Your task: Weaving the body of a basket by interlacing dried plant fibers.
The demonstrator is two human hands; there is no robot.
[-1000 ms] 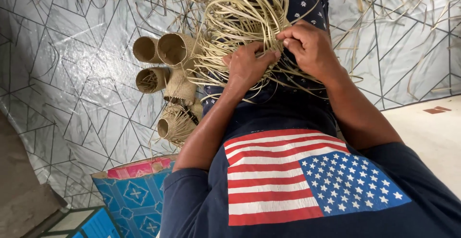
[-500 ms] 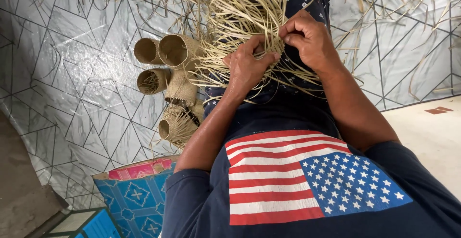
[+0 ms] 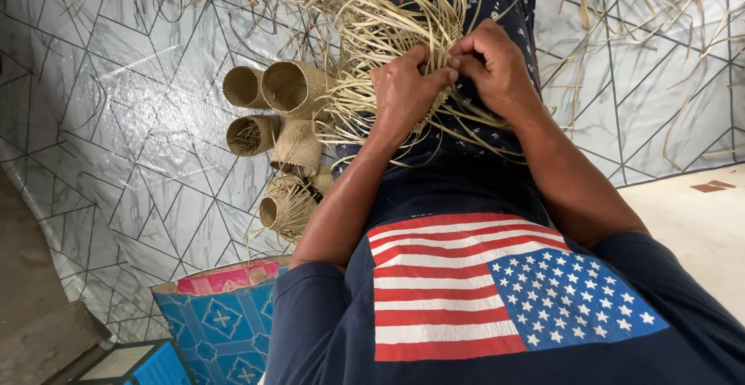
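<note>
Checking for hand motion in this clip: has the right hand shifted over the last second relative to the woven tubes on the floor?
Yes, slightly. The right hand has drawn in toward the left hand and the woven tubes, fingertips now meeting over the straw bundle.

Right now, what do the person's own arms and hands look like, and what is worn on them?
Both arms are bare from above the elbow down. The left hand and right hand wear no gloves, rings or watch that show. Short dark navy sleeves cover the upper arms.

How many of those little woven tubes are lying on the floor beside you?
4 show clearly: two side by side at the top, one below them, one lowest with loose strands. Flattened ones between may hide more.
</note>
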